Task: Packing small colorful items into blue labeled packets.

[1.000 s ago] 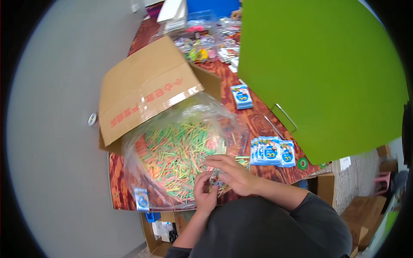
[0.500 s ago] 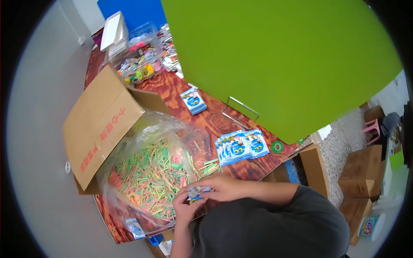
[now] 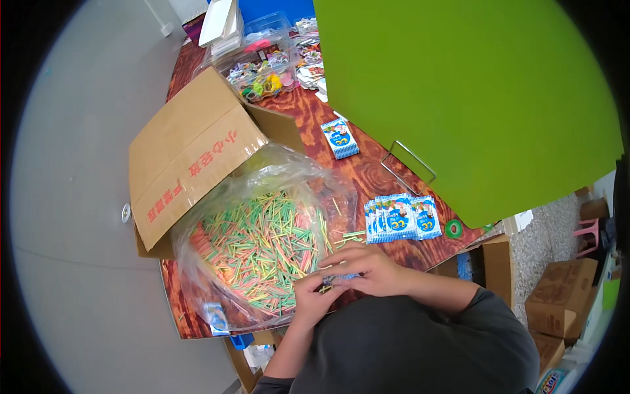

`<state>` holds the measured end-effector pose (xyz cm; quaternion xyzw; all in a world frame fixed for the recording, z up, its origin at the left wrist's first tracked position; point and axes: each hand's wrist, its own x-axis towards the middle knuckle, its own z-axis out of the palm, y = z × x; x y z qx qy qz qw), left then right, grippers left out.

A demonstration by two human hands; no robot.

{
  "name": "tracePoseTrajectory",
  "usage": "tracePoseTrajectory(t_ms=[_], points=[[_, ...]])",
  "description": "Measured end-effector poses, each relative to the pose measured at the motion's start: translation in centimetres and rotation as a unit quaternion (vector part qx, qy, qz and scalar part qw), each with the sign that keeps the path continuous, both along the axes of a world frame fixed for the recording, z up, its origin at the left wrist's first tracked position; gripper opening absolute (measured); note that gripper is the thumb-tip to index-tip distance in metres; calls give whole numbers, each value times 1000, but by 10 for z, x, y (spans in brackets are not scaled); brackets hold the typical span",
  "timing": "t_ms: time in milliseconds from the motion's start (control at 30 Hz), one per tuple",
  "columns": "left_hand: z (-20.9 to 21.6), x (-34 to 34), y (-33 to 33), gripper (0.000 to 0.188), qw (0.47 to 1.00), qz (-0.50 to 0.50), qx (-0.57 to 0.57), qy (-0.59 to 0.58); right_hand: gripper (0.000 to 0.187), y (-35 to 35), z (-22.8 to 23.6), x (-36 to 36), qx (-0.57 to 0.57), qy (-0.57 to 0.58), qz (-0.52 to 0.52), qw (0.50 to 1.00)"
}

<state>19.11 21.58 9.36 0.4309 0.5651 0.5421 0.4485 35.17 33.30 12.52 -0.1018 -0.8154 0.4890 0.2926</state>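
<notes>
the left hand (image 3: 314, 299) and right hand (image 3: 374, 272) meet over a small, partly blue, shiny packet (image 3: 348, 276) — each grip looks closed on it, though the fingers hide most of it. it sits at the near edge of a clear, crumpled plastic bag (image 3: 282, 157) of thin pink, green and yellow sticks (image 3: 262, 249) on the red-brown wood-grain table (image 3: 367, 172). the step in hand seems to be two-handed fingering of the packet — the next move likely calls for a light, steady pinch.

Grey wall (image 3: 72, 197), speckled floor (image 3: 546, 226)
</notes>
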Motion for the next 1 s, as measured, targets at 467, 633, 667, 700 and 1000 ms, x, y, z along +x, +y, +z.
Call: tracePoseTrajectory(t_ms=[467, 633, 667, 700, 1000], points=[[-24, -2, -8, 20, 999, -12, -21, 45, 31, -14, -15, 15, -77, -75, -15, 994], [1, -1, 4, 37, 975, -46, 77, 203, 25, 8, -24, 61, -281, -130, -186, 933], [-1, -10, -2, 38, 977, -30, 62, 202, 26, 23, -25, 81, -330, -149, -218, 906], [-5, -19, -9, 39, 978, -15, 47, 201, 25, 39, -28, 102, -265, -168, -261, 913], [-28, -115, -68, 23, 936, 243, 10, 255, 33, 71, -59, 148, -84, -295, -439, 845]])
